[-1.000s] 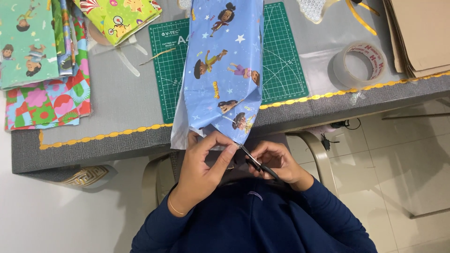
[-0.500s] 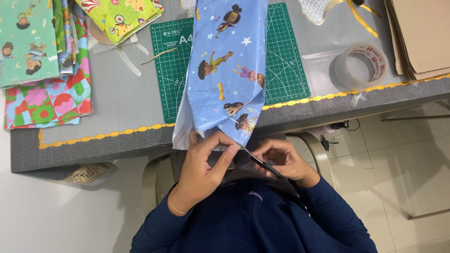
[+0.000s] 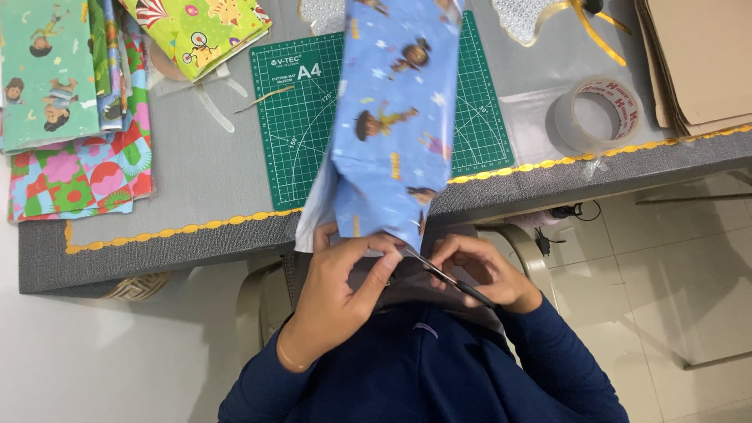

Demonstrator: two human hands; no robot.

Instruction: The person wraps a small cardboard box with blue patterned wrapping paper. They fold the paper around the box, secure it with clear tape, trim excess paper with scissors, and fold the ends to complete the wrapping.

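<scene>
A long sheet of blue wrapping paper (image 3: pixel 395 117) with cartoon figures hangs from the table over its front edge toward my lap. My left hand (image 3: pixel 341 294) pinches the paper's lower end between thumb and fingers. My right hand (image 3: pixel 478 270) grips dark scissors (image 3: pixel 446 278), whose blades point up-left and meet the paper's bottom corner. Both hands sit just below the table edge, above my dark blue sleeves.
A green cutting mat (image 3: pixel 301 125) lies under the paper on the grey table (image 3: pixel 204 180) with a yellow trimmed edge. Stacks of colourful wrapping paper (image 3: pixel 74 149) lie left, a tape roll (image 3: pixel 595 117) and brown cardboard sheets (image 3: pixel 697 55) right. A chair frame shows below.
The blue paper has swung and shifted slightly, blurred by motion. My hands keep their hold at its lower end with the scissors against it.
</scene>
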